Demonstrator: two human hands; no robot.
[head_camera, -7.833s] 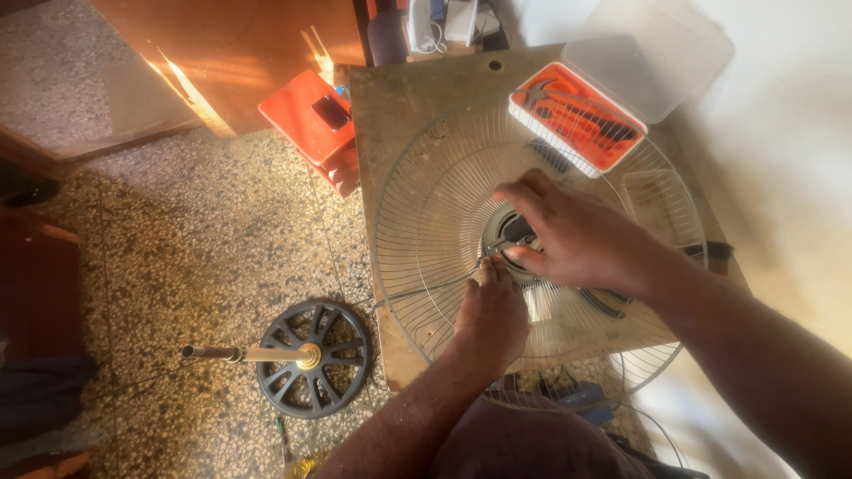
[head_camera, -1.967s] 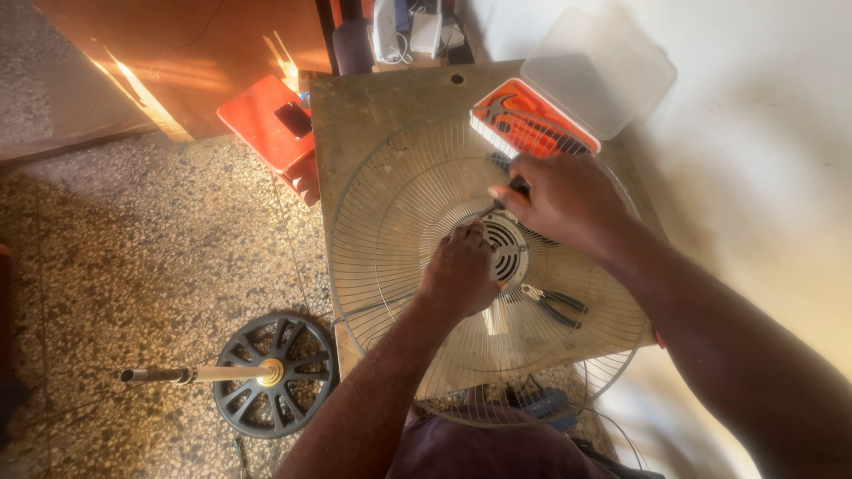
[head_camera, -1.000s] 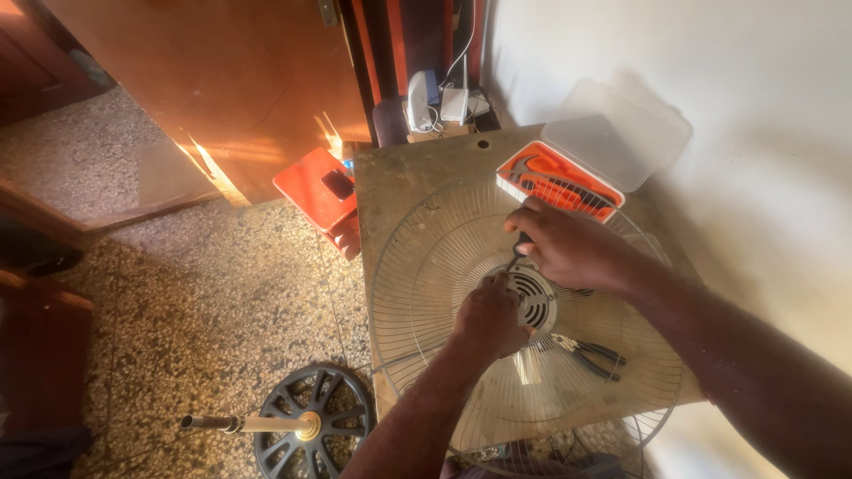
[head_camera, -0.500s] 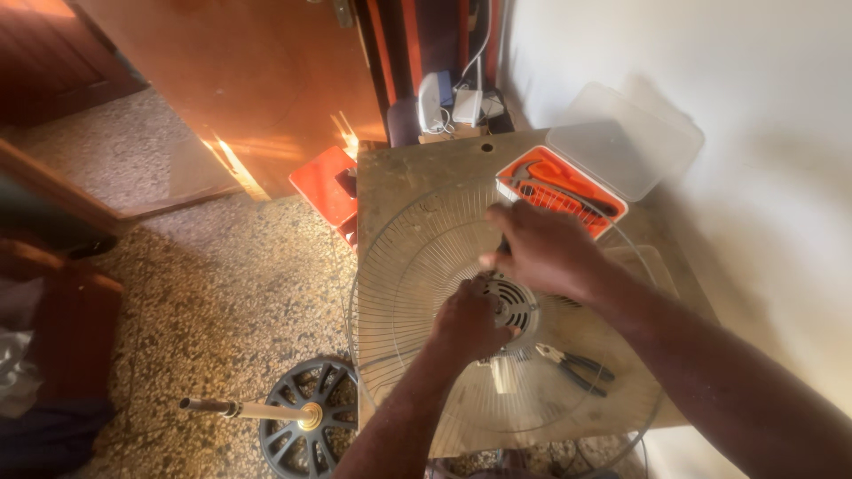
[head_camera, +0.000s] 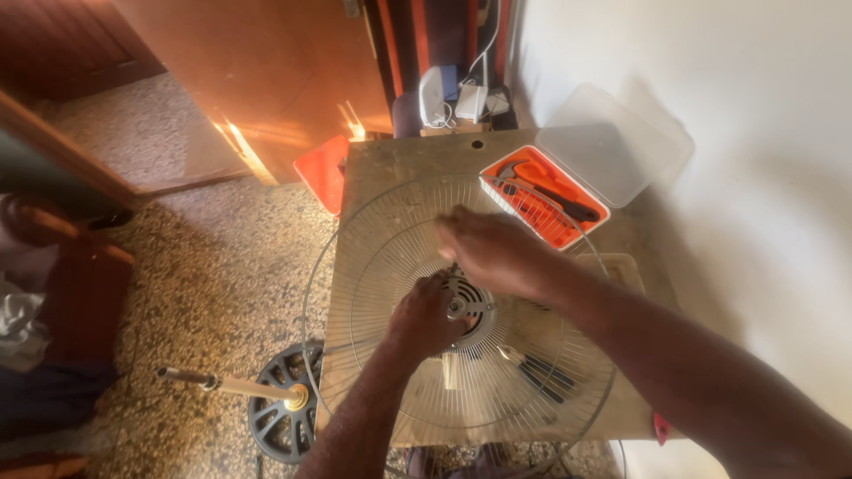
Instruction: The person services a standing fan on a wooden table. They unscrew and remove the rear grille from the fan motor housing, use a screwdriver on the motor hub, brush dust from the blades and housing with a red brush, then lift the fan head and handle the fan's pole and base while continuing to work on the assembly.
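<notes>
Two hands meet at the worktop's [head_camera: 373, 168] middle: the left hand [head_camera: 426, 315] closes its grip on the fan grille's [head_camera: 373, 266] motor hub [head_camera: 469, 306], the right hand [head_camera: 493, 253] curls above it, contents hidden. The grille overhangs the left and near edges. At the far right corner, an open orange case [head_camera: 541, 200] holds tools.

— What does the person wear on the arms?

— Nothing that shows. Both forearms are bare up to the frame's edge, with no sleeve or cuff in view.

— And the hands?

— The left hand [head_camera: 426, 315] and the right hand [head_camera: 493, 253] are bare too, without gloves. I see no watch or band at either wrist. Rings: too blurred to tell.
</notes>
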